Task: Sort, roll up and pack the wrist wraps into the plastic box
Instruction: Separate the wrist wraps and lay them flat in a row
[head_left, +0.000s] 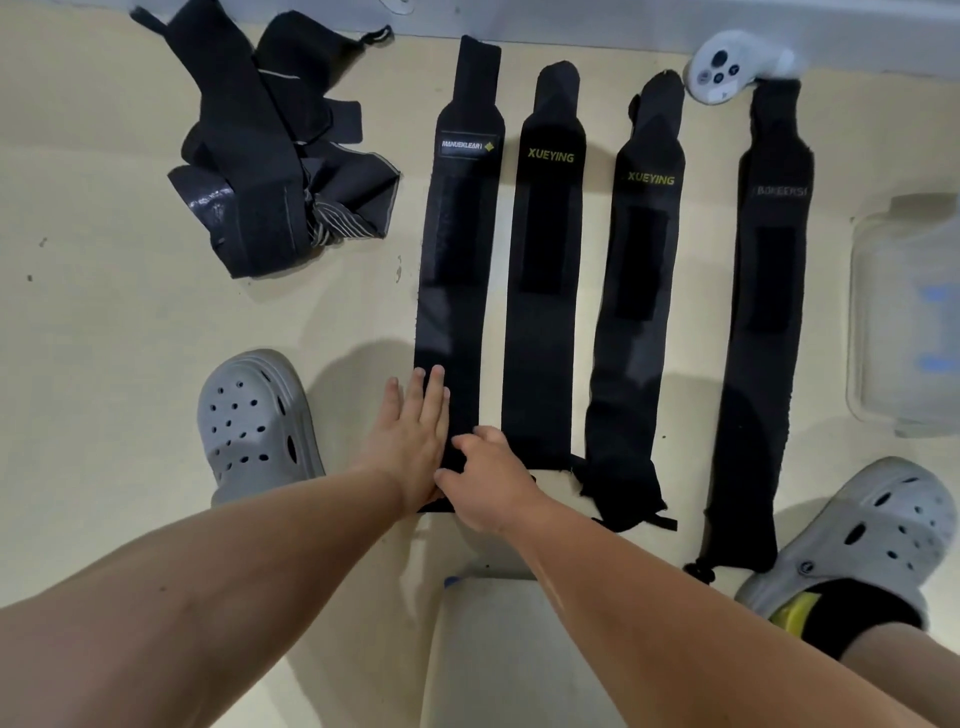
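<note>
Two grey clogs, the left clog (254, 421) and the right clog (862, 535), are standing apart on the pale floor (104, 312), and a pale flat object (493, 649) that I cannot identify is lying between them at the near edge. Both bare forearms are reaching forward over it.

The left hand (410, 441) is lying flat and open, fingers straight and together, pressing on the near left edge of the MANUEKLEAR wrap (452, 291). The right hand (491, 478) is resting just beside it on the same wrap's near end, its fingers bent down onto the fabric; whether it is pinching the wrap or only pressing it I cannot tell.

That wrap is lying stretched out flat, running away from the person. To its right three more are lying flat and parallel, apart from one another: the first XUEYING wrap (540, 322), the second XUEYING wrap (631, 353) and the BOKEERS wrap (758, 364).

The plastic box (862, 312), clear with blue clips, is sitting at the right edge, near the BOKEERS wrap. Farther off on the left a heap of wraps (260, 171) is lying tangled. A white controller (727, 65) is resting at the far end of the BOKEERS wrap.
</note>
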